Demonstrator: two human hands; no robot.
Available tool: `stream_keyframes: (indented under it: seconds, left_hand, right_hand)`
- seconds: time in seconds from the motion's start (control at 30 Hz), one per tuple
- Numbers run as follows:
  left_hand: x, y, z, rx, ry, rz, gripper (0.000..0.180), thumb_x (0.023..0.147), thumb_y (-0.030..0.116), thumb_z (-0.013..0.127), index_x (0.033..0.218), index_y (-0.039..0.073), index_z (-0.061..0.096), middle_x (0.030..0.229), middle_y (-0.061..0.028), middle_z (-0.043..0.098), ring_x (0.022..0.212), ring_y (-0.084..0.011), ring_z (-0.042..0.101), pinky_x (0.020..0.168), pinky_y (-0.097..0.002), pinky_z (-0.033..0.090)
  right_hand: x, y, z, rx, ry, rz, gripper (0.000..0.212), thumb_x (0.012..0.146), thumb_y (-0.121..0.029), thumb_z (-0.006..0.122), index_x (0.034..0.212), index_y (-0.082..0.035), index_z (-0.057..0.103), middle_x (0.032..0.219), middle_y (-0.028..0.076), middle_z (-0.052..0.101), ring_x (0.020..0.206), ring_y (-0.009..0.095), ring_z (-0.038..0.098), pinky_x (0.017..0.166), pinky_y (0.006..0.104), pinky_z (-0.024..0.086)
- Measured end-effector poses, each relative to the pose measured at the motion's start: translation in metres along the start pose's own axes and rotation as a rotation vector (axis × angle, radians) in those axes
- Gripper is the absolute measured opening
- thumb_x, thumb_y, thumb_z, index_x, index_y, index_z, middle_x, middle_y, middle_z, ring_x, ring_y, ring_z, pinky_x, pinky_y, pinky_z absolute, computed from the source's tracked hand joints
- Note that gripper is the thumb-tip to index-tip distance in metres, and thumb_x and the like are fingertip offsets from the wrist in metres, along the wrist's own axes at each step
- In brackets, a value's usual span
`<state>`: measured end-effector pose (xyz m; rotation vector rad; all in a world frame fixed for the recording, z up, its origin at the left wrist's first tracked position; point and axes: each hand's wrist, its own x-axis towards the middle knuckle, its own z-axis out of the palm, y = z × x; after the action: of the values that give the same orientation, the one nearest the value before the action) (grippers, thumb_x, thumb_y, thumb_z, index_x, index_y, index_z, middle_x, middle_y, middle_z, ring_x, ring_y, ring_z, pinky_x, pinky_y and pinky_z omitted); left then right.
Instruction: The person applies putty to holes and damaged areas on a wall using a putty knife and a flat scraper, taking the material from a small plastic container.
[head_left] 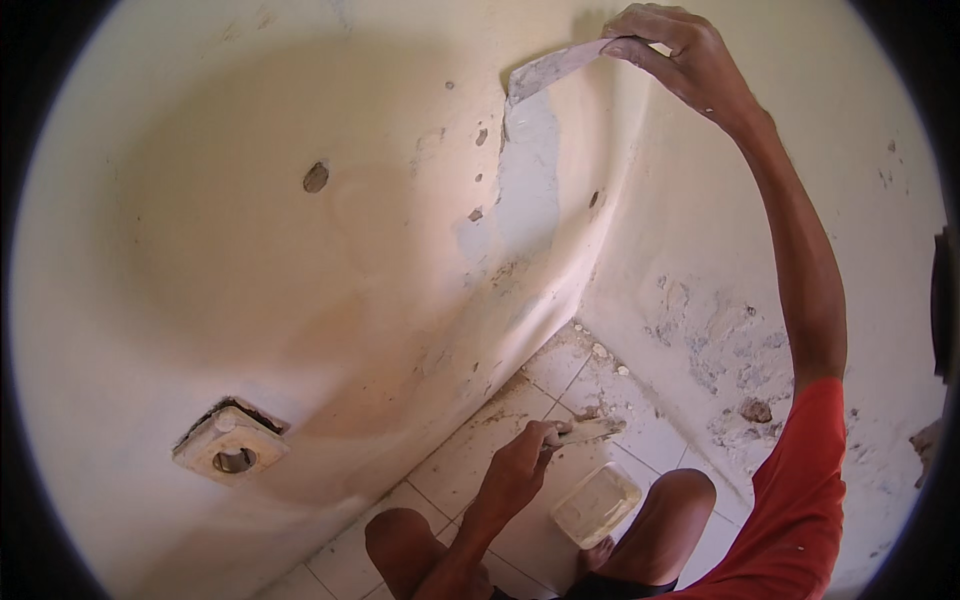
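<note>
High on the wall [390,140], my right hand [685,62] pinches a flat, putty-smeared spreader blade [556,70]. One end of the blade meets the wall at the top of a pale grey strip of wet-looking filler [530,170]. Lower down, over the floor, my left hand [522,455] is closed around the handle of a putty knife [592,431]. That knife's blade points right and carries whitish paste. Just below it, between my knees, sits a whitish plastic tub [597,505] coated with filler.
Small holes, one larger hole [316,177] among them, mark the wall. A square fitting with a round opening [232,449] projects at lower left. The right-hand wall [720,340] is rough and chipped low down. Crumbs of debris [600,350] litter the tiled floor [345,560] near the corner.
</note>
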<state>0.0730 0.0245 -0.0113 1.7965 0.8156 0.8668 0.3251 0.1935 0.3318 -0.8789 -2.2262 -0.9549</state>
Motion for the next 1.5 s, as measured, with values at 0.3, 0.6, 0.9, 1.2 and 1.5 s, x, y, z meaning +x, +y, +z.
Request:
stream_keyframes:
  seconds: [0.3,0.6,0.9,1.2,1.5]
  left_hand:
    - [0.001,0.002,-0.002,-0.025,0.002,-0.005,0.017,0.091,-0.008,0.053,0.101,0.003,0.043,0.119,-0.0178,0.065,0.098,-0.0305,0.066,0.084,-0.0356,0.052]
    - [0.0,0.0,0.0,0.044,-0.003,0.012,0.02,0.091,-0.006,0.055,0.105,0.004,0.045,0.118,-0.0152,0.066,0.094,-0.0294,0.066,0.08,-0.0348,0.052]
    - [0.0,0.0,-0.003,-0.023,0.004,0.024,0.022,0.091,-0.009,0.052,0.106,0.004,0.045,0.119,-0.0161,0.065,0.097,-0.0304,0.066,0.084,-0.0359,0.051]
    - [-0.005,-0.004,-0.007,0.032,0.084,-0.028,0.023,0.091,-0.005,0.055,0.109,0.005,0.045,0.114,-0.0173,0.067,0.103,-0.0289,0.066,0.088,-0.035,0.051]
    - [-0.046,0.032,-0.059,0.057,0.466,0.165,0.021,0.091,-0.003,0.06,0.098,0.005,0.042,0.113,-0.0199,0.067,0.109,-0.0295,0.064,0.096,-0.0372,0.047]
  right_hand:
    - [-0.043,-0.019,0.011,-0.03,0.049,0.235,0.019,0.088,-0.02,0.07,0.094,-0.002,0.07,0.081,0.009,0.068,0.065,0.019,0.061,0.065,0.0321,0.052]
    - [-0.08,-0.04,0.024,0.361,0.09,0.499,0.022,0.091,-0.019,0.068,0.093,0.002,0.069,0.07,0.005,0.059,0.058,0.01,0.047,0.053,0.0282,0.04]
    - [-0.083,-0.023,0.051,0.471,0.071,0.715,0.029,0.091,-0.028,0.068,0.092,0.001,0.069,0.071,0.003,0.061,0.059,0.008,0.047,0.054,0.0263,0.039]
    - [-0.111,-0.096,0.034,1.034,0.21,1.138,0.037,0.096,-0.023,0.06,0.12,0.004,0.055,0.076,0.004,0.059,0.058,0.007,0.05,0.054,0.0232,0.044]
    - [-0.109,-0.189,0.031,1.488,0.187,1.223,0.064,0.097,-0.019,0.058,0.149,0.004,0.028,0.089,0.003,0.053,0.068,0.009,0.052,0.053,0.0239,0.046]
